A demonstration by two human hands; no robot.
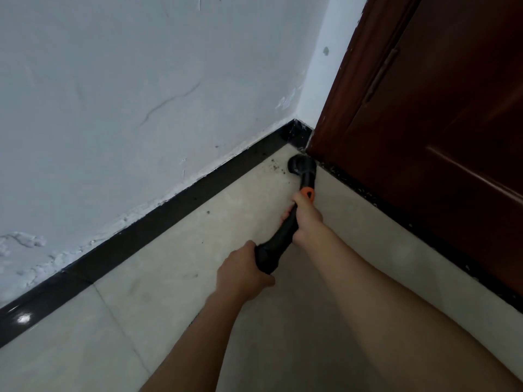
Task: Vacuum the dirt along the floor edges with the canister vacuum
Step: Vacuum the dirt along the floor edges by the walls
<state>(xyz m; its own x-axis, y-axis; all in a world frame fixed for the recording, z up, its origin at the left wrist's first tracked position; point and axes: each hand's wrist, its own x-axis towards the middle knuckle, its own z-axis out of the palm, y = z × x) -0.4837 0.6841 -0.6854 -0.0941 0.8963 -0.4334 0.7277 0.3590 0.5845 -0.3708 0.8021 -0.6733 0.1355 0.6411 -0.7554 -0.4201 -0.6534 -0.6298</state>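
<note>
Black nozzle [301,165] sits on the floor [169,292] in the corner, between skirting [169,213] and door [424,123], with dirt [273,165] specks just beside it. I see both hands wrapped round the wand [280,240]: right hand [307,219] just behind the orange collar [307,191], left hand [240,271] on the thicker rear end.

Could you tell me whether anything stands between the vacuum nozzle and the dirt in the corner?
Nothing visible does. The nozzle rests just right of the dirt specks, with only bare tile between them. The door crowds its right side, not that path.
</note>
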